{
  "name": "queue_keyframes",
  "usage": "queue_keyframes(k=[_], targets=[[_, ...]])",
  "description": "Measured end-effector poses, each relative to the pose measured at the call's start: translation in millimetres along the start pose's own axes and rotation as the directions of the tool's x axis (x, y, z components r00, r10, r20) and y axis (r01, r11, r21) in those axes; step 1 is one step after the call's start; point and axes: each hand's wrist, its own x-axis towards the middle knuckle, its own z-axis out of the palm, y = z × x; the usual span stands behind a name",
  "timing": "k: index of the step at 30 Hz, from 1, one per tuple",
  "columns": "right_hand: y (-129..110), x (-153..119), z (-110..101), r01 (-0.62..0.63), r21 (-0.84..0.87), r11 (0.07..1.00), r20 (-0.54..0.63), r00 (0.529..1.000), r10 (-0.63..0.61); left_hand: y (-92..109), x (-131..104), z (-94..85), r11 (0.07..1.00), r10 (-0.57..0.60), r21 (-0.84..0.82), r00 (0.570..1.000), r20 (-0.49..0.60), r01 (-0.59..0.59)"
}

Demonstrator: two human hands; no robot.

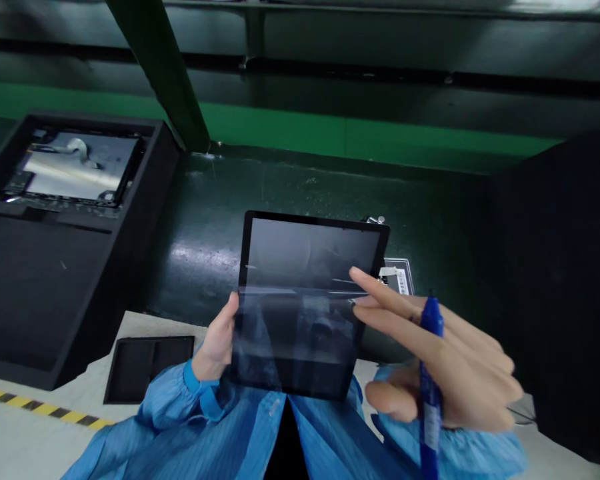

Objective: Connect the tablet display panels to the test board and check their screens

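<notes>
A black tablet screen (300, 313), its glossy face toward me, is held tilted in front of my body. My left hand (217, 347) grips its left edge, thumb at the front and the other fingers hidden behind. Over the panel's right side is my right hand (460, 373), with two fingers stretched toward the glass; whether they touch it I cannot tell. A blue pen (431, 387) is lodged upright between the fingers of that hand. Partly hidden behind the panel lies a small item with a white barcode label (403, 280).
At left stands a black foam-like box (155, 173) holding an opened device panel (80, 167) with a ribbon cable. A black tray (145, 367) lies below it. A large dark block (560, 267) fills the right. A green post (165, 73) rises behind the dark green bench (205, 200).
</notes>
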Motion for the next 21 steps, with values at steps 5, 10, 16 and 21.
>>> queue_keyframes(k=[5,10,16,21], targets=[[12,1,-2,-0.037,-0.037,0.999,-0.007,0.999,0.037,2,3,14.1,1.000,0.014,-0.027,1.000,-0.026,-0.015],[9,34,9,-0.050,0.366,0.929,0.102,0.995,0.014,-6,10,22.5,0.999,0.019,-0.026,0.978,-0.208,-0.025],[32,80,52,-0.121,0.675,0.728,0.007,0.988,0.157,-13,13,26.6,0.998,0.001,0.053,0.945,-0.326,0.017],[58,77,63,-0.185,0.805,0.564,0.138,0.982,0.125,-11,10,23.7,0.998,-0.022,0.047,0.969,-0.247,0.035]])
